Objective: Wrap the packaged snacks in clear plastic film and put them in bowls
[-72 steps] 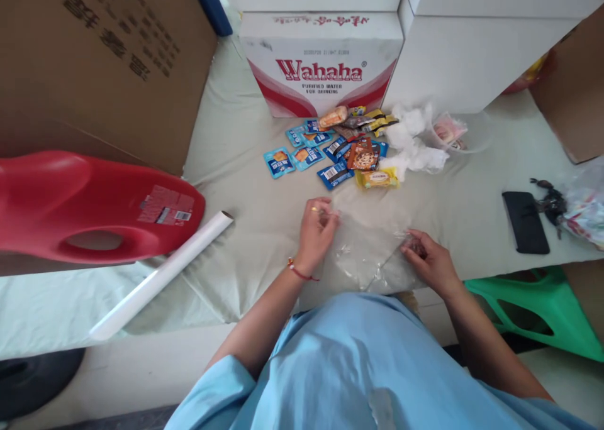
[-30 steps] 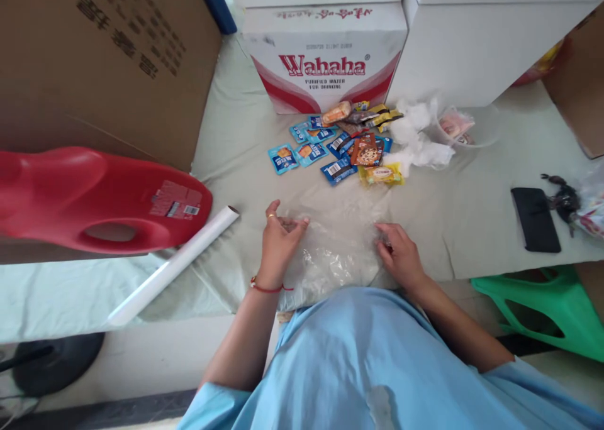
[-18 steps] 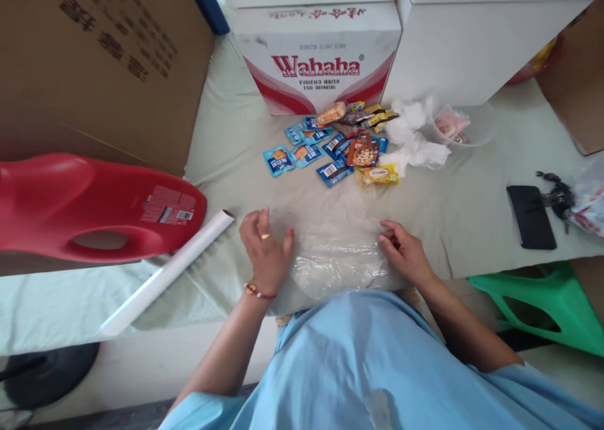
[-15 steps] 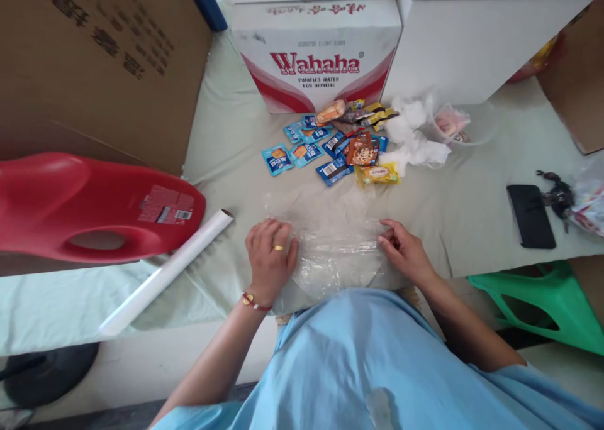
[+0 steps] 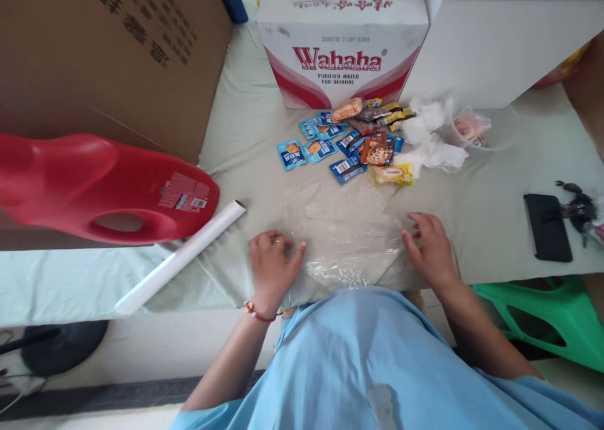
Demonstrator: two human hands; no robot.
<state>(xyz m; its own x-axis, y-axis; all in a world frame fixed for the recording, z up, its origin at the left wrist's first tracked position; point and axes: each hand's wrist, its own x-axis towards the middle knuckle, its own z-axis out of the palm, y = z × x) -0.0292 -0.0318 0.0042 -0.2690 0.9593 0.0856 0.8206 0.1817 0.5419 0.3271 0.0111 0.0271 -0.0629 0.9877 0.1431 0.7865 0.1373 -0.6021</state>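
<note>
A sheet of clear plastic film [image 5: 349, 248] lies crinkled on the cloth-covered table in front of my body. My left hand [image 5: 274, 263] is at its left edge, thumb held apart from loosely bent fingers, with nothing visible in the grip. At the film's right edge is my right hand [image 5: 429, 244], its thumb and fingers also apart. Whether the fingertips touch the film is hard to make out. Beyond the film lies a pile of small snack packets, among them a light blue packet [image 5: 291, 154], a brown cookie packet [image 5: 377, 149] and a yellow packet [image 5: 392, 175].
A white roll [image 5: 182, 257] lies at the left beside a red plastic jug [image 5: 113, 188]. The Wahaha carton [image 5: 344, 53] stands behind the packets, near crumpled white plastic [image 5: 436, 147] and a clear bowl [image 5: 503, 131]. On the right are a black phone [image 5: 547, 227] and keys [image 5: 580, 207].
My hands have moved slightly apart, the right one outward and its fingers more spread. My left thumb now stands away from the fingers. The whole view has shifted a little.
</note>
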